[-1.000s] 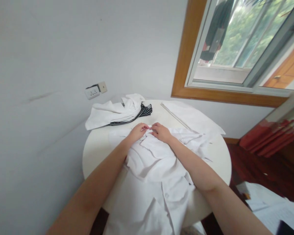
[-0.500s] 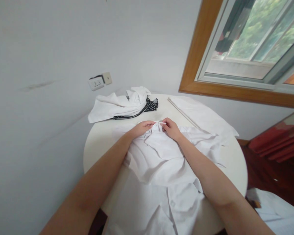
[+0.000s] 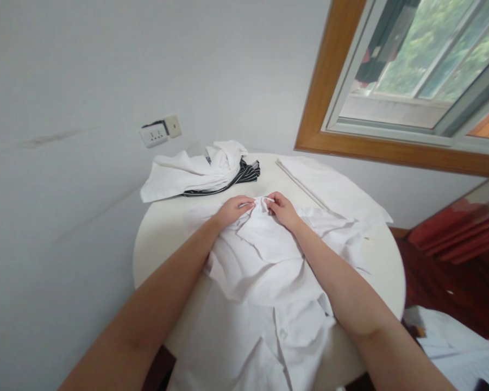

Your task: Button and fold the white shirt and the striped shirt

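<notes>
A white button-up shirt (image 3: 269, 277) lies spread and wrinkled over the round table, its lower part hanging toward me over the near edge. At its far end, my left hand (image 3: 235, 210) pinches the fabric between thumb and fingers. Just to the right, my right hand (image 3: 282, 209) is closed on the same stretch of cloth, which looks like the collar. A small gap of gathered fabric shows between the two hands. One button is visible low on the shirt front; the fingertips partly hide the cloth they grip.
The round white table (image 3: 155, 239) stands against the wall. Behind my hands lie a crumpled white garment (image 3: 187, 174) with a black striped cloth (image 3: 248, 172) and, to the right, a folded white garment (image 3: 330, 187). More white cloth (image 3: 452, 342) sits at lower right, beyond the table.
My hands keep hold of the shirt's far end, and the button seen between them before is now hidden as the fabric there is turned. The whole view has shifted slightly.
</notes>
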Action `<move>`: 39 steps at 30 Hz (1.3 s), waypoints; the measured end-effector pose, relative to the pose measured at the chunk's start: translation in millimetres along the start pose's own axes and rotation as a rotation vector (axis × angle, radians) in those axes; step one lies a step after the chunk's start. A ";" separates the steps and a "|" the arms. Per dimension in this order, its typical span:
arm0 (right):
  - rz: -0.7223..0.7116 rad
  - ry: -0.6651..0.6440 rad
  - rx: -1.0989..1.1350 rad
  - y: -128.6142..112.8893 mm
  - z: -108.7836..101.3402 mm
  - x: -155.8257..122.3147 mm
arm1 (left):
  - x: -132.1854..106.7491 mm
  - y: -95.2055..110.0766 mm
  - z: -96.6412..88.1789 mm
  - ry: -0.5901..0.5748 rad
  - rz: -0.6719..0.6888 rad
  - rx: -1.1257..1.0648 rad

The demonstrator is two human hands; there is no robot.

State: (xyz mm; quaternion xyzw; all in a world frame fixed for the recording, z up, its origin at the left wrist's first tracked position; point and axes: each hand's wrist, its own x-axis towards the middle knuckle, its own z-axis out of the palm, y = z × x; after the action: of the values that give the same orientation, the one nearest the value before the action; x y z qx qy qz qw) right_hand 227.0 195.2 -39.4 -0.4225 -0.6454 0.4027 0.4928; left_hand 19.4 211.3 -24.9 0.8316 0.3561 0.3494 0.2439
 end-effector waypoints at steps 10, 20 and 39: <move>0.000 -0.047 0.008 -3.2 1.8 -1.5 | 2.5 3.9 3.4 0.077 -0.023 0.047; -0.012 -0.071 -0.124 -6.0 2.3 -4.5 | -0.7 12.8 4.5 0.029 0.011 0.177; -0.338 -0.135 -0.692 -32.4 7.3 -21.5 | -4.2 19.1 0.6 0.142 -0.038 0.401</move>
State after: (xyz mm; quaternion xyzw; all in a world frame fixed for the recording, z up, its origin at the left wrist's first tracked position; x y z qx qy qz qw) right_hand 218.4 163.8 -16.8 -0.4241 -0.8345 0.1014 0.3370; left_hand 25.8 195.9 -14.5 0.8299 0.4505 0.3246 0.0543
